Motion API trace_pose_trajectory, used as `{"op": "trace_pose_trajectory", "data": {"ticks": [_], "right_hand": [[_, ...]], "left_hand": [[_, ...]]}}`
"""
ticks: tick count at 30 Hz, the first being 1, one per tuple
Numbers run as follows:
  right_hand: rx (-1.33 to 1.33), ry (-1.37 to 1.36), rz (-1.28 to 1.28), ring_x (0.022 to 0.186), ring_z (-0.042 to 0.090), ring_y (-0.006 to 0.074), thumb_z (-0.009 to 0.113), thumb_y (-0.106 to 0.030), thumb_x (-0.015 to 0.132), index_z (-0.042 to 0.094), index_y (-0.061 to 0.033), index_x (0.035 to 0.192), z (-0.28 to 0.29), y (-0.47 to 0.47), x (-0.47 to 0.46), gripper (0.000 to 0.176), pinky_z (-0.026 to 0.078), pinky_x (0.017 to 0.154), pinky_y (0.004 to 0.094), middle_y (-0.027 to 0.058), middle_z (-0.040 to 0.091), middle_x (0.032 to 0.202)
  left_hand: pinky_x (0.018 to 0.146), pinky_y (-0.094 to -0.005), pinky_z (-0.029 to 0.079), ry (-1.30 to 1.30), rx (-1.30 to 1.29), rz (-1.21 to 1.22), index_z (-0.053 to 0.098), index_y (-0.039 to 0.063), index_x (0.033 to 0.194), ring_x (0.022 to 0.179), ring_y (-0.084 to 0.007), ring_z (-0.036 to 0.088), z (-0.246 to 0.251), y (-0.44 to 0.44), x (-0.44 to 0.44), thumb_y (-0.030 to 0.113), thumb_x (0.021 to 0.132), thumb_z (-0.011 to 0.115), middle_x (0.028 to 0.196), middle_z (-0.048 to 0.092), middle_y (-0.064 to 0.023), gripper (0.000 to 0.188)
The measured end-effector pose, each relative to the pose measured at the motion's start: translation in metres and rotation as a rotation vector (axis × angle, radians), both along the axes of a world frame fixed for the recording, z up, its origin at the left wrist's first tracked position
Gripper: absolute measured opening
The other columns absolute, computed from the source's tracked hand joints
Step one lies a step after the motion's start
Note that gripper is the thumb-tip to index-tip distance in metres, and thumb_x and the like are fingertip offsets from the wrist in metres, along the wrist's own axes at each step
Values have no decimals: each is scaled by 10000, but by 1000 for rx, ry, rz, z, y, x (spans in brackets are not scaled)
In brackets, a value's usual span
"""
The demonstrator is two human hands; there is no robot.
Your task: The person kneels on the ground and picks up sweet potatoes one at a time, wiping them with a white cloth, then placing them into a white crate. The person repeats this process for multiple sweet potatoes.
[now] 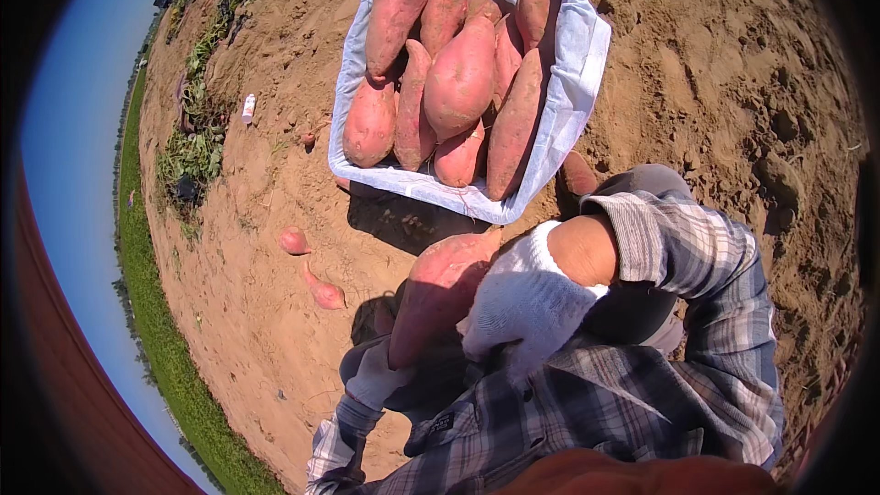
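A large pink-skinned sweet potato (443, 282) is held in front of the body, its pointed tip towards the basket. My left hand (379, 375), in a white knit glove, grips its lower end; the fingers are partly hidden. My right hand (526, 302), also gloved, is bent beside its right side, with what looks like a bit of pink root at its fingertips; whether it grips anything is unclear. Just beyond stands a container lined with white cloth (581, 62), holding several large sweet potatoes (460, 82) piled together.
Two small sweet potatoes (294, 240) lie on the sandy soil to the left. Another sweet potato (579, 173) rests between the container and the right knee. A white bottle (249, 108) and pulled vines (192, 155) are farther left. Loose clods cover the ground at right.
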State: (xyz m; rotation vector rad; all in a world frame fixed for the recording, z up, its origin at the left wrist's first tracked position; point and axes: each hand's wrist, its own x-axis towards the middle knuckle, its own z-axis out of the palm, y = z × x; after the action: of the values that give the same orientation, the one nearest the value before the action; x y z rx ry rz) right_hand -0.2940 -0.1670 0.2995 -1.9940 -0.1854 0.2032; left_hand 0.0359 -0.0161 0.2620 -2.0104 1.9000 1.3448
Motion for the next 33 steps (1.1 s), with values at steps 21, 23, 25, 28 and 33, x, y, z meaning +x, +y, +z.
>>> {"op": "trace_pose_trajectory", "data": {"ticks": [21,23,25,28,33], "right_hand": [[332,-359,222,998,669,354,686,-301,937,567,37,1267,-9,0,2,487,521,857,420,252,684,1088],[402,-260,185,990,670,343,688,-293,937,571,40,1255,-7,-4,-3,475,522,852,415,250,684,1083],[422,-237,170,962,670,337,694,-291,933,578,42,1225,-3,-11,-10,459,520,838,413,242,685,1051],[364,-245,137,934,667,338,698,-288,927,585,43,1190,3,-20,-18,438,518,824,414,236,684,1014],[443,-247,62,952,667,359,702,-276,908,587,38,1176,-5,-21,-15,428,517,821,422,247,680,1001]], "left_hand": [[454,-272,316,864,-76,554,581,44,1130,519,-127,446,-44,-126,-116,201,875,718,760,566,-56,330],[466,-268,344,955,9,542,573,52,1190,542,-110,477,-47,-172,-142,218,903,707,763,568,-19,358],[456,-251,384,863,-97,530,622,54,1066,548,-100,539,-48,-207,-169,221,922,703,746,605,-13,234],[389,-251,378,842,-66,544,621,57,815,463,-113,537,-46,-255,-201,150,891,727,650,597,-31,160],[515,-343,509,687,-222,339,612,-2,1064,601,-228,642,-53,-326,-245,228,867,734,792,666,-101,326]]}}
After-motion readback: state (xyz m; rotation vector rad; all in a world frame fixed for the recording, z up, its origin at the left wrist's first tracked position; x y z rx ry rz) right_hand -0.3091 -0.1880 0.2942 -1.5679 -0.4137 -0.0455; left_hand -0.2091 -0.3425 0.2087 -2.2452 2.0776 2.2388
